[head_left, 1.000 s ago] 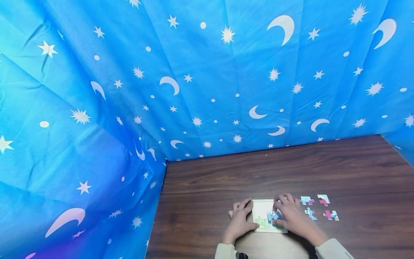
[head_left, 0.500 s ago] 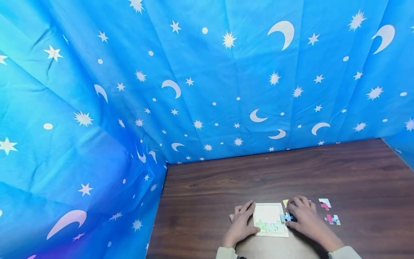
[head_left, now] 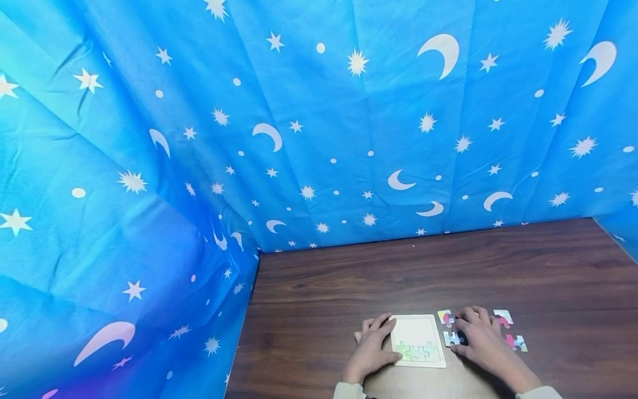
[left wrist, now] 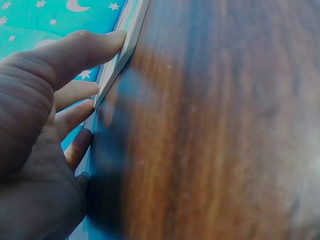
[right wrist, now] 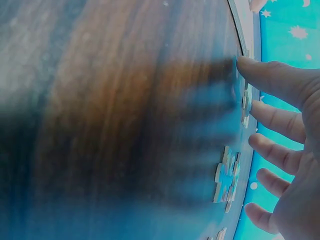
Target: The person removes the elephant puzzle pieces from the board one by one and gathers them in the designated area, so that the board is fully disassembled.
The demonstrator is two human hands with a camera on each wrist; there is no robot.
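A white puzzle frame (head_left: 440,343) lies flat on the wooden table, with interlocked pale green puzzle pieces (head_left: 416,352) along its near side. My left hand (head_left: 370,349) rests at the frame's left edge, thumb near the close corner and fingertips by the far one; the left wrist view shows the thumb (left wrist: 90,50) on the rim. Right of the frame, my right hand (head_left: 482,339) hovers low with fingers spread. A light blue puzzle piece (head_left: 451,338) lies by its thumb and index finger. The right wrist view shows fingertips (right wrist: 257,140) apart, at table level.
A yellow and pink piece (head_left: 445,317) lies beyond the blue one. Two more pieces, one with a white corner (head_left: 504,316) and one pink and blue (head_left: 520,343), lie right of my right hand. A blue star-and-moon cloth (head_left: 319,138) hangs behind the table (head_left: 319,288).
My right hand has moved right, off the frame, taking the light blue piece out onto the table beside it, and its fingers have come away from it. The left hand stays at the frame.
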